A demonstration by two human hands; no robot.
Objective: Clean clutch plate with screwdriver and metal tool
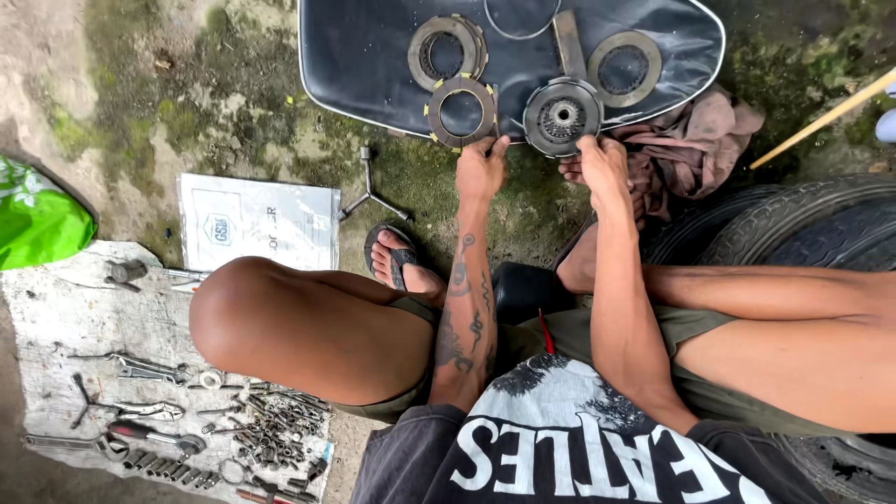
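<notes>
Sitting low on the ground, both arms stretched out in front, toward a dark seat [373, 65] lying flat with round metal parts on it.

Left hand [481, 170] with fingers spread a little, tips touching the near edge of a flat ring plate [460, 110] with small yellow tabs. Not gripping it, only resting on its rim. Ring plate straight ahead of the left fingers, just past the tips.

Right hand [602, 163] with fingers curled narrow on the near rim of a round hub [562, 117] with a toothed middle. Holding or only pressing: cannot tell. Hub just ahead and a bit left of the right hand, touching the ring plate's side or nearly so.

Both parts round, so no long side. Both at the near edge of the seat, close to falling off toward the feet. More plates [446, 49] farther back. Brown rag [686, 140] to the right, near the right hand. Open mossy ground on the left, tools on a board [56, 308] well apart.
</notes>
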